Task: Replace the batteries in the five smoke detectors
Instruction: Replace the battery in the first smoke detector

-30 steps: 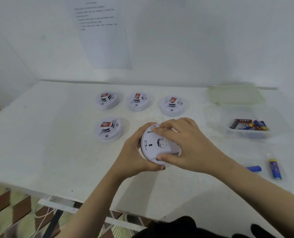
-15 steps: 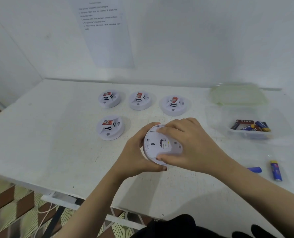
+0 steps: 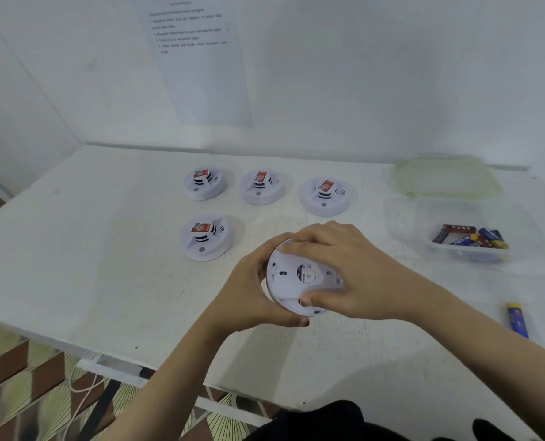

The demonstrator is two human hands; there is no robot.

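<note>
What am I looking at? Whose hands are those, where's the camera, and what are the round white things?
There is no machine here, just a person. The picture comes from a camera on their head, looking down. Their left hand and right hand both grip a round white smoke detector, back facing us. Four other detectors sit on the table. On the right, a clear box holds batteries, a greenish lid lies behind it, and one loose battery lies nearer. A sheet hangs on the wall.
</note>
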